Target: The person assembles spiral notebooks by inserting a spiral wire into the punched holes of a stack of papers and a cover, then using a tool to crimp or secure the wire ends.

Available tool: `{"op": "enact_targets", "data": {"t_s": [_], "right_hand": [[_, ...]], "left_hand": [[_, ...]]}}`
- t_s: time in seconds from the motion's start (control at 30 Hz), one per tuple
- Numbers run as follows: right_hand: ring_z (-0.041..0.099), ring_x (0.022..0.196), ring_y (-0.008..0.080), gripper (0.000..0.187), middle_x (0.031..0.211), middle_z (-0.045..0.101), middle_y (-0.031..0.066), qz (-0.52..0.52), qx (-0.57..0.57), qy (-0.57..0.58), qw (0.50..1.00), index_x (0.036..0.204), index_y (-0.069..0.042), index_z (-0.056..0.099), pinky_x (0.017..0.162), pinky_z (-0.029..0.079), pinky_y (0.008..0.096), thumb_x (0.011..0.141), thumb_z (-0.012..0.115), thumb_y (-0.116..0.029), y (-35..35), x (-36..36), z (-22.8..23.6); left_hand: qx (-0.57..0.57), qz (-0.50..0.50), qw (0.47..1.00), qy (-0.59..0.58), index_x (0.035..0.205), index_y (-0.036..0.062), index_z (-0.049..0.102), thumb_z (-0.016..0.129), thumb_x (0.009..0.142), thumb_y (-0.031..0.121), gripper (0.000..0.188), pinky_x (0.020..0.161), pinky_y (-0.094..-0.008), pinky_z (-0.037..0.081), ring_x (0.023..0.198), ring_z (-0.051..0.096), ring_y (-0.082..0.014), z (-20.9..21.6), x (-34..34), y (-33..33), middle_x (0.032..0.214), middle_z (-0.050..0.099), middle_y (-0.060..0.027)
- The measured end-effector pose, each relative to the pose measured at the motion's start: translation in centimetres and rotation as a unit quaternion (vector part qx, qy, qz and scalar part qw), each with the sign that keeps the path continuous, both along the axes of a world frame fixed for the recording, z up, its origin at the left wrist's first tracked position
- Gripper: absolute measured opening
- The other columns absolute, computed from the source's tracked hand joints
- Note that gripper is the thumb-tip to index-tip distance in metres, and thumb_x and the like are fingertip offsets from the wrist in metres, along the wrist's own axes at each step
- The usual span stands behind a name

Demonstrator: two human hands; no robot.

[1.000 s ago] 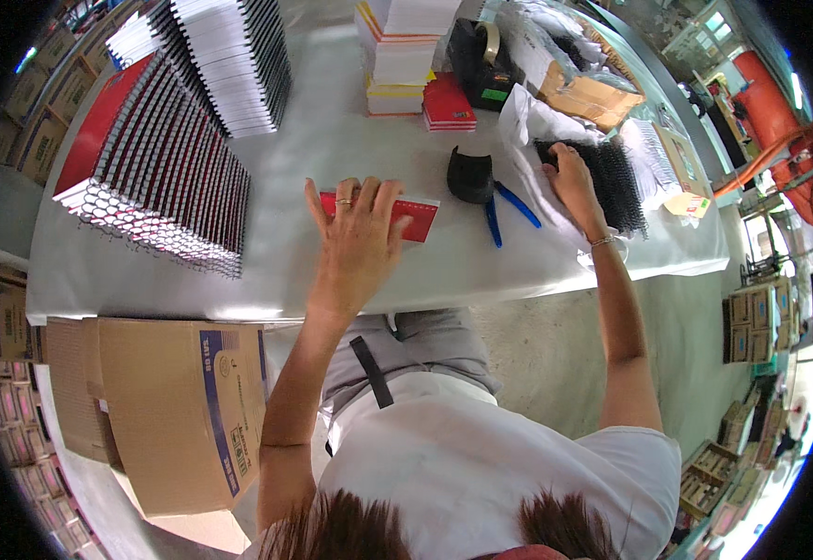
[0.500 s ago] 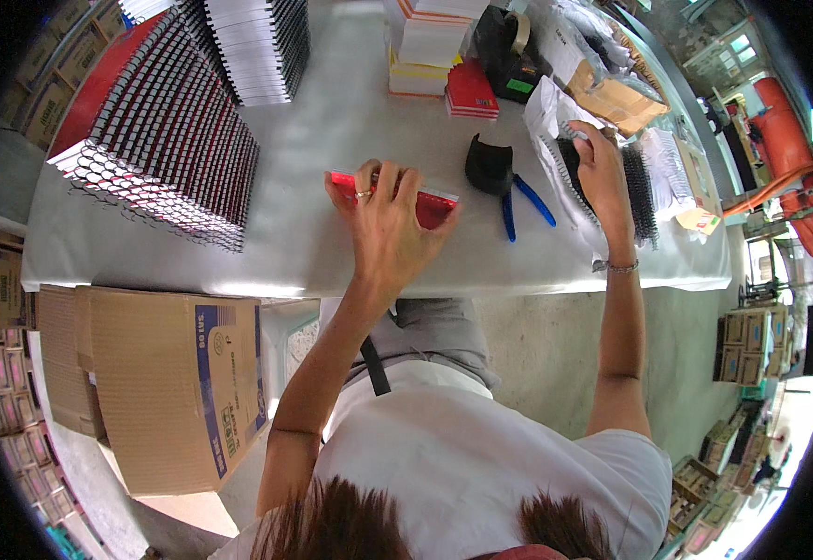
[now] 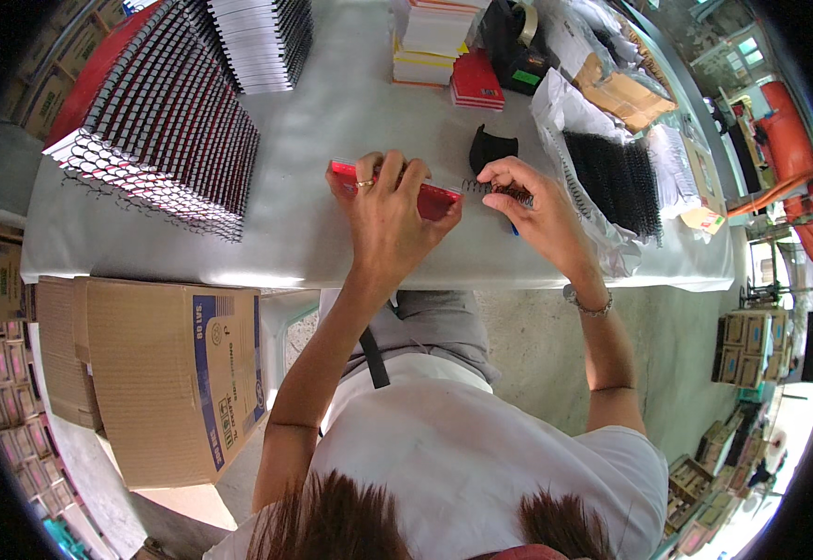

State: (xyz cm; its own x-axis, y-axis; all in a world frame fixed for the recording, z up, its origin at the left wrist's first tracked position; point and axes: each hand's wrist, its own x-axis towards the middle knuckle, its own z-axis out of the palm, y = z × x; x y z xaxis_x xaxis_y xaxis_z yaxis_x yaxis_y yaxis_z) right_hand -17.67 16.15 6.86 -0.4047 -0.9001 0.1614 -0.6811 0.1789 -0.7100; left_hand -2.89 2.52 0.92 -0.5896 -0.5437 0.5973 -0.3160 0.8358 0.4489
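Note:
A small red notebook stands on edge on the table, gripped from above by my left hand, its fingers wrapped over it. Between the thumb and fingers of my right hand is a thin black spiral binding coil. The coil's free end points left and lies close by the notebook's right end; whether they touch I cannot tell. Behind my right hand sits a black curved piece. Of the blue-handled pliers, only a bit of blue shows under that hand. More black coils lie to the right on white wrapping.
Tall piles of spiral-bound notebooks occupy the table's left side. At the back are paper stacks, red booklets and a black tape dispenser. A cardboard box stands below the front edge, at left.
My right hand has come left from the pile of coils, bringing one coil over to the notebook's right end. It now covers most of the pliers. My left hand keeps its hold.

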Motion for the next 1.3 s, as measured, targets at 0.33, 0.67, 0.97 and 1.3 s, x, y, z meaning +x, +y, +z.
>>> {"op": "enact_targets", "data": {"t_s": [0.33, 0.67, 0.97, 1.3], "right_hand": [[0.066, 0.084, 0.0183, 0.022, 0.095, 0.067, 0.0098, 0.028, -0.094, -0.029, 0.995, 0.108, 0.0, 0.061, 0.073, 0.05, 0.033, 0.088, 0.07, -0.001, -0.3, 0.9, -1.6], [0.062, 0.087, 0.0298, 0.015, 0.095, 0.063, 0.0114, 0.014, -0.048, 0.144, 0.988, 0.104, -0.005, 0.058, 0.078, 0.041, 0.04, 0.097, 0.061, -0.018, -1.0, 1.5, -1.6], [0.062, 0.095, 0.0301, 0.019, 0.099, 0.062, 0.012, 0.019, 0.01, 0.136, 0.99, 0.106, -0.003, 0.062, 0.085, 0.042, 0.0429, 0.098, 0.061, -0.02, -1.8, 2.1, -0.9], [0.062, 0.108, 0.0321, 0.032, 0.11, 0.065, 0.0131, -0.015, 0.046, 0.221, 0.974, 0.113, -0.003, 0.065, 0.093, 0.048, 0.0393, 0.092, 0.07, -0.026, -1.5, -5.2, -3.4]], "left_hand": [[0.007, -0.011, 1.0, 0.001, 0.092, 0.0134, 0.064, 0.088, 0.066, 0.044, 0.047, 0.095, -0.0526, 0.033, 0.107, 0.051, -0.028, -0.1, 0.2, -0.2, 0.099, 0.056, -0.0031], [0.007, -0.027, 0.997, -0.072, 0.113, 0.0152, 0.061, 0.075, 0.083, 0.027, 0.035, 0.097, -0.056, 0.028, 0.109, 0.049, -0.0271, 0.6, 1.3, -0.5, 0.109, 0.057, -0.0014], [0.089, -0.037, 0.995, 0.036, 0.115, 0.0108, 0.06, 0.079, 0.083, 0.022, 0.039, 0.101, -0.0536, 0.037, 0.121, 0.047, -0.0342, 1.0, 2.2, -1.4, 0.129, 0.045, -0.0135], [0.209, -0.04, 0.971, 0.109, 0.115, 0.0052, 0.052, 0.095, 0.06, 0.043, 0.079, 0.096, -0.0454, 0.045, 0.116, 0.047, -0.0339, -1.2, 1.8, -2.1, 0.123, 0.042, -0.0174]]}}
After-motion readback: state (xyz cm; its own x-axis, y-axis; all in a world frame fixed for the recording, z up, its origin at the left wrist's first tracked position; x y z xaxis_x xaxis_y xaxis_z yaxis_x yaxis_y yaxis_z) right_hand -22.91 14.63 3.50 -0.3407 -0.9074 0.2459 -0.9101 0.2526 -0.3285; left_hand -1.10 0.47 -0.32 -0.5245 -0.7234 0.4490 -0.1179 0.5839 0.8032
